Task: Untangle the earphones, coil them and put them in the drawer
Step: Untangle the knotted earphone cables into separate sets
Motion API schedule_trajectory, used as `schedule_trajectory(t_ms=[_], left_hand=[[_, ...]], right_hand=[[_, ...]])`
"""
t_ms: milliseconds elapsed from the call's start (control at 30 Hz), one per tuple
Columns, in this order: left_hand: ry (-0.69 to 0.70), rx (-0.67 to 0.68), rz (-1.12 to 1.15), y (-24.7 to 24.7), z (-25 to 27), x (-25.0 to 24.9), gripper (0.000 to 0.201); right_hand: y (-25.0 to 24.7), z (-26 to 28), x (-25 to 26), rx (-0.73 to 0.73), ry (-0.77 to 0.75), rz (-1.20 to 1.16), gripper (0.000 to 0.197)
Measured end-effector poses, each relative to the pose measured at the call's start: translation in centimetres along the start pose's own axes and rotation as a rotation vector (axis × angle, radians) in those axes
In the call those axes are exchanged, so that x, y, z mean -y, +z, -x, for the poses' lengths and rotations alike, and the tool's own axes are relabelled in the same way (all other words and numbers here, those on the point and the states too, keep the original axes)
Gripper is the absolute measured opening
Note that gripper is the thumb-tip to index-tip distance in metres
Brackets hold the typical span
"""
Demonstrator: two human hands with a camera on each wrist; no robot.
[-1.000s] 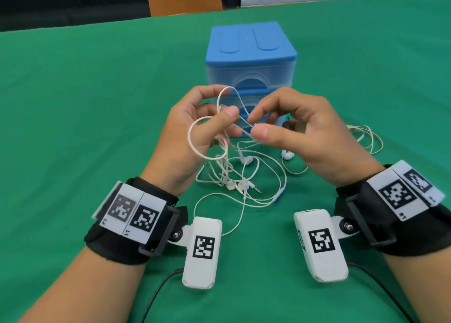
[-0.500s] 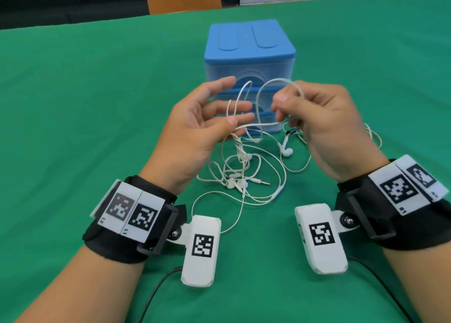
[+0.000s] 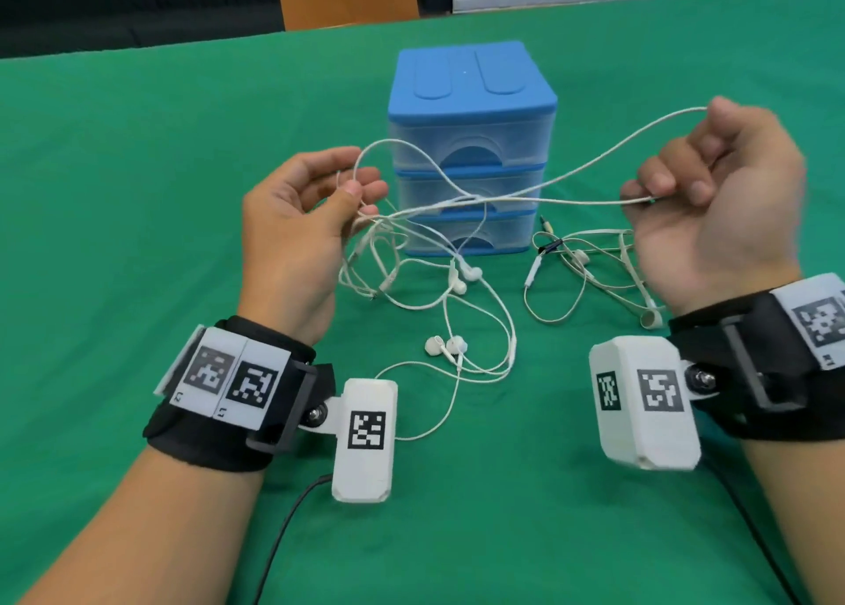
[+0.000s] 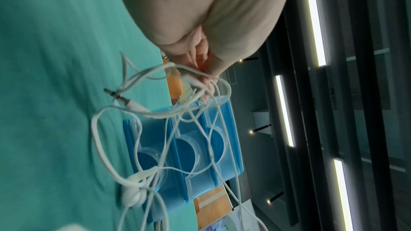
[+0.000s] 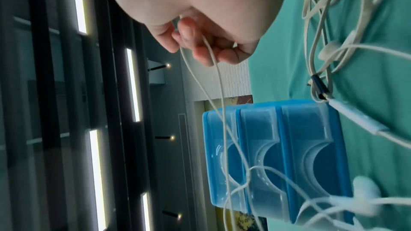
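Observation:
White tangled earphones [image 3: 439, 293] lie on the green table in front of the blue three-drawer box [image 3: 471, 147]; all its drawers are shut. My left hand [image 3: 320, 202] pinches a loop of the cord [image 4: 195, 78] between thumb and fingers, left of the box. My right hand [image 3: 704, 183], raised to the right, grips a long doubled strand [image 5: 211, 69] that stretches taut across the drawer fronts to the left hand. Two earbuds [image 3: 446, 344] rest on the cloth between my wrists, and two more [image 3: 464, 277] hang nearer the box.
A second bundle of white earphones [image 3: 590, 266] with a dark tie lies to the right of the box, under my right hand. The drawer box [image 5: 278, 155] stands mid-table on the green cloth [image 3: 137, 192]. Wooden furniture stands beyond the far edge.
My hands have moved apart: the right hand swung out to the right and up, drawing a long loop of cord from the tangle. The left hand shifted left, still pinching the cord.

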State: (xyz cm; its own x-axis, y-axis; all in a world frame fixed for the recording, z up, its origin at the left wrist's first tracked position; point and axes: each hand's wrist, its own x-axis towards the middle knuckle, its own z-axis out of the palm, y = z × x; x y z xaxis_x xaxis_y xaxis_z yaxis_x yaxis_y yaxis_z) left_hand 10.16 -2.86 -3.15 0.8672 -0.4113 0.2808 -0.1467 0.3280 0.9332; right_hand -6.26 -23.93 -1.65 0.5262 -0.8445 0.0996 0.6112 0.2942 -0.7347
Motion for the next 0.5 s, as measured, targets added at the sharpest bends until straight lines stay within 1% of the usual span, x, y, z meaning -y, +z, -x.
schedule_trajectory(t_ms=[67,133,200,267,333,367,433,467,500], left_hand=[[-0.001,-0.022,0.029,-0.2,-0.3,-0.2,0.022],[-0.013,0.003,0.019,-0.2,-0.3,-0.3,0.023],[-0.013,0.046,-0.035,0.1,-0.1,-0.4,0.025],[-0.001,0.115,-0.083,0.4,0.2,-0.4,0.027],[0.019,0.212,-0.123,0.6,0.6,-0.5,0.027],[0.033,0.264,-0.141,0.7,0.7,-0.6,0.027],[0.05,0.351,-0.159,0.8,1.0,-0.8,0.027],[0.051,0.383,-0.163,0.8,1.1,-0.9,0.027],[0.049,0.408,-0.166,0.9,1.2,-1.0,0.027]], right_hand=[[-0.2,-0.2,0.1,-0.016,-0.036,0.027,0.035],[-0.2,-0.2,-0.1,-0.011,-0.063,0.092,0.034],[-0.2,-0.2,-0.4,0.014,-0.091,0.207,0.034],[0.1,0.1,-0.7,0.063,-0.113,0.372,0.034],[0.3,0.4,-1.1,0.113,-0.126,0.523,0.035],[0.5,0.5,-1.4,0.128,-0.14,0.59,0.033],[0.4,0.5,-1.8,0.128,-0.209,0.748,0.015],[0.3,0.4,-2.0,0.117,-0.255,0.811,0.009],[0.1,0.3,-2.0,0.111,-0.294,0.845,0.014]])
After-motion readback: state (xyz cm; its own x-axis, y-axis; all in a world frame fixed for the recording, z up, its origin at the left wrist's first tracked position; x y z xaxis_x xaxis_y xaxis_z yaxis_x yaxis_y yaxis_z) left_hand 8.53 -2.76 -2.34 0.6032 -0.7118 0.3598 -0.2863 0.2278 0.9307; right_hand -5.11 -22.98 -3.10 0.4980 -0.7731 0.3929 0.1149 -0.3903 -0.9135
